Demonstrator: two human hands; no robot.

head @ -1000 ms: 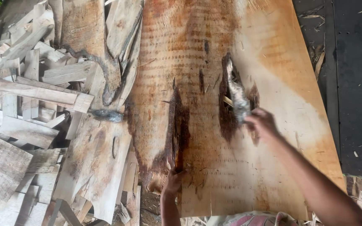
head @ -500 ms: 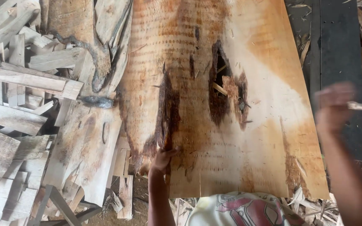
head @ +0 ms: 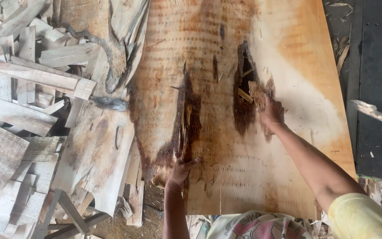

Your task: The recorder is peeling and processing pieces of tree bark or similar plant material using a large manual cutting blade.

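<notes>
A large sheet of thin wood veneer [head: 226,53] lies in front of me, pale with brown stains. It has a dark split [head: 186,119] left of centre and a dark ragged hole [head: 244,75] right of centre. My left hand [head: 181,170] rests flat on the sheet at the lower end of the split, fingers spread. My right hand [head: 271,111] is at the lower right edge of the hole, closed on a crumbly brown fragment of veneer [head: 257,92] still joined to the sheet.
A heap of wood offcuts and veneer scraps [head: 27,106] fills the left side. A dark board surface [head: 379,53] runs along the right, with a pale torn strip [head: 374,113] over it. Small splinters lie by the sheet's near edge.
Half a second ago my right hand had swung out to the right over the dark board. It is now back at the hole gripping a fragment. A torn strip now shows at the right.
</notes>
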